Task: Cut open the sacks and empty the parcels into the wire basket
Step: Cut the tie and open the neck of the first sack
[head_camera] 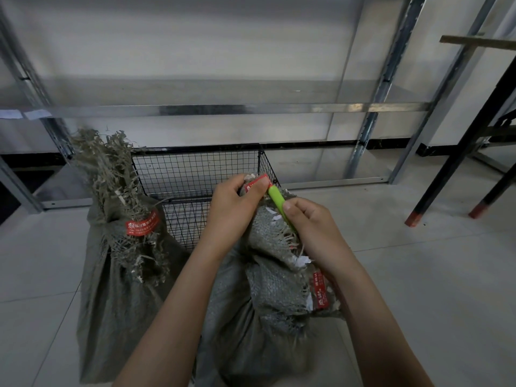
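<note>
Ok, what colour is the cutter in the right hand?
Lime green; the cutter shows best in the head view.

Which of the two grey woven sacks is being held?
The right sack: left hand grips its red-taped neck, right hand holds a green cutter to it. The left sack stands untouched.

Cutter tip hidden behind left hand; tag print too small to read; sack btm cut off; basket front blocked.
</note>
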